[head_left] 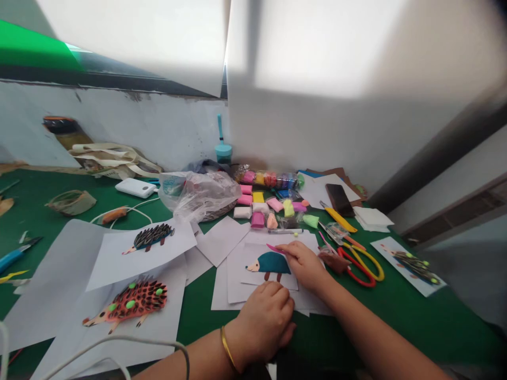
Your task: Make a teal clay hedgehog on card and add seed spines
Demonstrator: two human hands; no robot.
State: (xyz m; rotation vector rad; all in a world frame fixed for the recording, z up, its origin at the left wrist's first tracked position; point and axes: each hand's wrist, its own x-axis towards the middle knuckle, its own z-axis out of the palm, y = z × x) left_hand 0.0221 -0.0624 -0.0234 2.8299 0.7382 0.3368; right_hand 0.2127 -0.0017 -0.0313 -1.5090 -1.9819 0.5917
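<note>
A teal hedgehog picture with a pale face and brown legs lies on white paper in front of me. My right hand is closed around a thin pink stick-like tool, whose tip points left just above the hedgehog's back. Below the legs, my left hand rests with curled fingers on the paper's lower edge. Whatever may be inside those fingers is hidden. A gold bangle circles the left wrist.
Several small clay packs lie behind the paper. To the right are red-handled scissors, a yellow cutter, a dark phone and a finished hedgehog card. On the left, an orange hedgehog sits near a cable.
</note>
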